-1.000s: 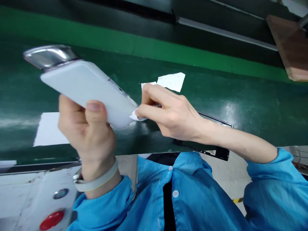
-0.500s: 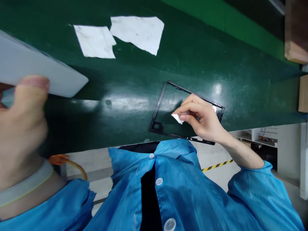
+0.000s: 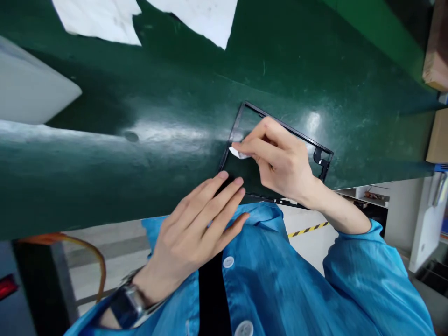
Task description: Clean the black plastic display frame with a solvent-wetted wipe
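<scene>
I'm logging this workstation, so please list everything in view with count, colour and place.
belt: one, dark green, across the view
frame: one, black, flat on the belt near its front edge
papers: two, white, on the belt at the top
device: one, white, left edge
boxes: two, brown, far right
cable: one, orange, below the belt, left
tape: one strip, yellow and black, on the floor
scrap: one, white, over the frame
watch: one, dark and silvery, left wrist
coat: one, blue, on the person
left hand: open, fingertips at the frame's near corner
right hand: over the frame, pinching the scrap
</scene>
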{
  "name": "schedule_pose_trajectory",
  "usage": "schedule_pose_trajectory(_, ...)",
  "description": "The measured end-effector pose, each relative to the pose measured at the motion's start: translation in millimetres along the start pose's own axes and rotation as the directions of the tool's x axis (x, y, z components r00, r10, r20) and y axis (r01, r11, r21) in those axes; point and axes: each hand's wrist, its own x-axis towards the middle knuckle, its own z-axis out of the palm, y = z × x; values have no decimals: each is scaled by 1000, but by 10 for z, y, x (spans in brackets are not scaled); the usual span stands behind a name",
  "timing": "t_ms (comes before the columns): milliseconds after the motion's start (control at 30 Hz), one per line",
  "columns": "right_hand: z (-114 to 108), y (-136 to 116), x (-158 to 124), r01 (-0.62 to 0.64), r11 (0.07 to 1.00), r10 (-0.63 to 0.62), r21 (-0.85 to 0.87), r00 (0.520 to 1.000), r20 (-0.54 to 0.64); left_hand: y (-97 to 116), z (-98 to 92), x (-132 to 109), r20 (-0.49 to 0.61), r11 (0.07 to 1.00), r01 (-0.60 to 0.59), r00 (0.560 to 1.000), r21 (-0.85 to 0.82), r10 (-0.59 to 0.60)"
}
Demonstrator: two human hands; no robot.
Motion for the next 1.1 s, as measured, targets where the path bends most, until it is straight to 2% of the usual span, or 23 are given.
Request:
schedule_pose_trajectory(67, 47, 31, 21, 12, 994, -9, -107, 1000, 29, 65, 125, 13, 20, 994, -54, 998, 93, 52)
schedule_pose_trajectory(133, 67, 13, -1, 29, 981, -18, -193, 998, 61, 74, 161, 11, 18, 986, -82, 997, 145, 80)
schedule_pose_trajectory(333, 49, -176, -71, 160, 938, -157, -307, 987, 37, 75, 48, -28, 18, 976, -119, 993, 184, 118)
schedule_pose_trajectory(467, 48, -204, 29, 8, 949, -5, -316, 1000, 10, 73, -23, 11, 67, 979, -124, 991, 163, 114)
schedule_pose_trajectory(600, 58, -228, 81, 36, 957, -10, -288, 995, 94, 38, -59, 13, 46, 982, -121, 992, 142, 116)
schedule_pose_trajectory(733, 61, -274, 65, -65, 963, 116, -260, 976, 183, 20, -69, -23, 58, 984, -119, 992, 130, 113)
schedule_pose_trajectory(833, 58, -295, 48, -29, 967, 92, -251, 966, 242, 30, -67, -26, 60, 989, -102, 994, 108, 95)
schedule_pose_trajectory(967, 46, -301, 52, -41, 943, 128, -329, 961, 245, 40, -50, -9, 51, 989, -102, 994, 107, 97)
schedule_pose_trajectory(1100, 48, -310, 78, 27, 940, 72, -341, 959, 274, 24, -34, -21, 44, 992, -91, 995, 85, 87)
